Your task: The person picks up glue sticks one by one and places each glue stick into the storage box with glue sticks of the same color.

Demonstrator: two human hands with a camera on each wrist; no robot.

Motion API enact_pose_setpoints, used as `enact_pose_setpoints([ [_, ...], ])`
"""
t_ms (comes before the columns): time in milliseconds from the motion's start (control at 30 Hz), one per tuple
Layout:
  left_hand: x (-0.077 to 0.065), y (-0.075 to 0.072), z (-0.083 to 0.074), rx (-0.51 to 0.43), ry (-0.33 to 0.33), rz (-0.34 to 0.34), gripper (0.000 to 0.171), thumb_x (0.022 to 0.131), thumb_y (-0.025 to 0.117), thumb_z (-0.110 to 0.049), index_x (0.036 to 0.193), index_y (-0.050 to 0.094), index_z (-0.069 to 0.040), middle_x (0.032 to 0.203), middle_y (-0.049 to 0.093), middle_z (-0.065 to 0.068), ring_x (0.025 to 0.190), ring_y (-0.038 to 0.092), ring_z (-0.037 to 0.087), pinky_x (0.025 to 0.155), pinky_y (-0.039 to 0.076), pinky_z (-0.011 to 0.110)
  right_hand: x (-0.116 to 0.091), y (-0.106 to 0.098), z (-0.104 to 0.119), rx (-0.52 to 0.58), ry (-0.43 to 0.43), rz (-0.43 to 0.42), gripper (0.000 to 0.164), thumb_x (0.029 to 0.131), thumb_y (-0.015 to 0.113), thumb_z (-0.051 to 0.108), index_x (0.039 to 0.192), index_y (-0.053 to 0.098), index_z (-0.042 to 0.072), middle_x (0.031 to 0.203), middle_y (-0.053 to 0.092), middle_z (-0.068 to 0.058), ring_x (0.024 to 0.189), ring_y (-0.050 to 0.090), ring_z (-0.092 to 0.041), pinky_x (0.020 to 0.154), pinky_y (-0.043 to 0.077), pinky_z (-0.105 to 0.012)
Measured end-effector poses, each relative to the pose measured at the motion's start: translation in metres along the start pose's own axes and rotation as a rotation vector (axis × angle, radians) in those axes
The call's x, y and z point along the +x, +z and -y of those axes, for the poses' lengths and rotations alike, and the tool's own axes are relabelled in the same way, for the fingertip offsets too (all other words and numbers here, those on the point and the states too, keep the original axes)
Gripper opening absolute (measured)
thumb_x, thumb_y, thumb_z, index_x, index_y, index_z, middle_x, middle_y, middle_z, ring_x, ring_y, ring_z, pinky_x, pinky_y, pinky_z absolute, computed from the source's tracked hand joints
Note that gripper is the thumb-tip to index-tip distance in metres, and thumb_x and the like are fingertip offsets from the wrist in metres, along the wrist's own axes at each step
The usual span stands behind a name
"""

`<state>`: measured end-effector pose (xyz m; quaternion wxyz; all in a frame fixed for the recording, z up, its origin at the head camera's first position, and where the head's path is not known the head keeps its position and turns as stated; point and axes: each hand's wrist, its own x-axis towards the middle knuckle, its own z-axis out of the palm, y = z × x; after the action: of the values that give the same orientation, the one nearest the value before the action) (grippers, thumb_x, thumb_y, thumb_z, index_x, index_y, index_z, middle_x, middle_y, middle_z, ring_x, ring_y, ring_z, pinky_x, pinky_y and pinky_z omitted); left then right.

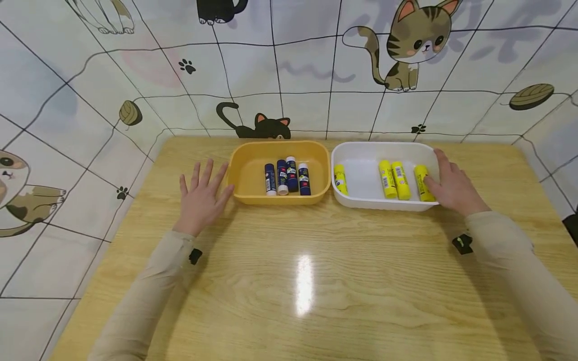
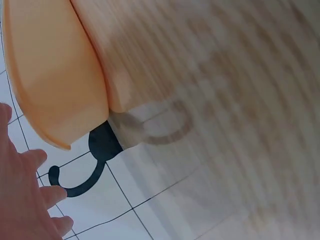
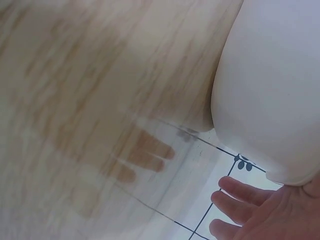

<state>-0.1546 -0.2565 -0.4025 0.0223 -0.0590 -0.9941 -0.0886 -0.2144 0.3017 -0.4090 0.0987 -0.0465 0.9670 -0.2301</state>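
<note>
My left hand (image 1: 198, 203), fingers spread, is just left of the yellow tray (image 1: 239, 193), its thumb tip close to the tray's side. Several dark blue glue sticks (image 1: 292, 175) with white ends lie in that tray. At the right end of the white tray (image 1: 361, 201) is my right hand (image 1: 456, 186), its thumb over the rim by a yellow glue stick (image 1: 423, 181) and its other fingers extended outside. Several yellow glue sticks lie in the white tray, one apart at its left end (image 1: 340, 179). In the right wrist view, the fingers (image 3: 240, 200) reach out past the tray wall.
Both trays stand side by side at the back of the wooden table (image 1: 253, 281), close to a tiled wall (image 1: 307, 65) with cat drawings. More tiled wall (image 1: 67, 165) runs along the left. A bright light reflection lies mid-table.
</note>
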Motion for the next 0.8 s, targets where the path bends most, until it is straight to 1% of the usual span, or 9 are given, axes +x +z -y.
enact_pose_setpoints([
  [133, -0.004, 0.004, 0.003, -0.003, -0.019, 0.014, 0.068, 0.098, 0.031, -0.06, 0.156, 0.014, -0.031, 0.162, 0.001, 0.007, 0.145, -0.008, 0.033, 0.105, -0.017, 0.061, 0.0, 0.0, 0.001, 0.002, -0.013, -0.006, 0.075, 0.101, 0.033, 0.034, 0.152, -0.012, 0.005, 0.139, 0.016, -0.047, 0.121, 0.022, -0.067, 0.096, 0.018, -0.075],
  [233, -0.005, 0.005, 0.003, -0.015, -0.01, 0.006, 0.068, 0.098, 0.03, -0.061, 0.156, 0.012, -0.031, 0.162, 0.0, 0.006, 0.145, -0.009, 0.034, 0.105, -0.017, 0.062, -0.001, -0.002, 0.0, -0.008, -0.028, -0.026, 0.074, 0.101, 0.034, 0.032, 0.152, -0.011, 0.003, 0.141, 0.013, -0.047, 0.122, 0.02, -0.068, 0.097, 0.016, -0.075],
  [333, -0.004, 0.005, 0.003, -0.022, -0.009, -0.006, 0.069, 0.097, 0.028, -0.063, 0.156, 0.011, -0.032, 0.162, 0.002, 0.006, 0.145, -0.009, 0.033, 0.105, -0.017, 0.062, -0.003, -0.004, -0.001, -0.03, -0.051, -0.045, 0.073, 0.101, 0.033, 0.032, 0.152, -0.01, 0.001, 0.144, 0.01, -0.045, 0.126, 0.015, -0.065, 0.1, 0.012, -0.072],
  [433, -0.003, 0.004, 0.004, -0.023, -0.015, -0.002, 0.07, 0.096, 0.025, -0.065, 0.156, 0.009, -0.032, 0.162, 0.001, 0.005, 0.145, -0.013, 0.031, 0.104, -0.018, 0.062, -0.003, -0.005, -0.002, -0.067, -0.075, -0.062, 0.072, 0.102, 0.031, 0.034, 0.152, -0.007, -0.002, 0.147, 0.009, -0.041, 0.133, 0.007, -0.061, 0.103, 0.006, -0.071],
  [500, -0.003, 0.003, 0.005, -0.021, -0.02, 0.002, 0.071, 0.096, 0.025, -0.066, 0.156, 0.009, -0.032, 0.162, 0.0, 0.005, 0.144, -0.015, 0.029, 0.104, -0.018, 0.061, -0.003, -0.005, -0.002, -0.082, -0.074, -0.067, 0.073, 0.102, 0.03, 0.037, 0.152, -0.006, -0.002, 0.15, 0.006, -0.037, 0.136, -0.002, -0.057, 0.104, 0.001, -0.07],
  [567, -0.003, 0.003, 0.005, -0.022, -0.022, 0.008, 0.071, 0.096, 0.025, -0.066, 0.156, 0.008, -0.032, 0.162, -0.001, 0.004, 0.144, -0.015, 0.03, 0.104, -0.018, 0.062, -0.003, -0.005, -0.003, -0.086, -0.07, -0.069, 0.074, 0.102, 0.029, 0.041, 0.152, -0.004, -0.002, 0.153, 0.003, -0.033, 0.138, -0.01, -0.053, 0.104, -0.004, -0.069],
  [667, -0.003, 0.002, 0.004, -0.033, -0.021, 0.017, 0.071, 0.097, 0.027, -0.064, 0.156, 0.008, -0.032, 0.162, -0.001, 0.006, 0.145, -0.012, 0.033, 0.105, -0.016, 0.063, -0.002, -0.006, -0.006, -0.073, -0.059, -0.071, 0.075, 0.101, 0.027, 0.046, 0.153, -0.003, 0.001, 0.155, -0.002, -0.029, 0.138, -0.017, -0.049, 0.104, -0.008, -0.069],
  [733, -0.003, 0.002, 0.003, -0.041, -0.023, 0.027, 0.07, 0.097, 0.028, -0.063, 0.156, 0.009, -0.031, 0.161, -0.001, 0.007, 0.145, -0.01, 0.035, 0.105, -0.015, 0.064, -0.002, -0.008, -0.008, -0.072, -0.064, -0.072, 0.075, 0.101, 0.026, 0.049, 0.154, -0.002, 0.003, 0.156, -0.004, -0.027, 0.138, -0.019, -0.049, 0.103, -0.009, -0.069],
  [800, -0.004, 0.001, 0.001, -0.048, -0.029, 0.043, 0.07, 0.097, 0.028, -0.063, 0.156, 0.009, -0.031, 0.161, -0.002, 0.008, 0.144, -0.01, 0.036, 0.105, -0.014, 0.064, -0.003, -0.011, -0.008, -0.08, -0.073, -0.073, 0.075, 0.1, 0.026, 0.05, 0.154, 0.0, 0.005, 0.157, -0.006, -0.025, 0.138, -0.02, -0.047, 0.102, -0.01, -0.07],
])
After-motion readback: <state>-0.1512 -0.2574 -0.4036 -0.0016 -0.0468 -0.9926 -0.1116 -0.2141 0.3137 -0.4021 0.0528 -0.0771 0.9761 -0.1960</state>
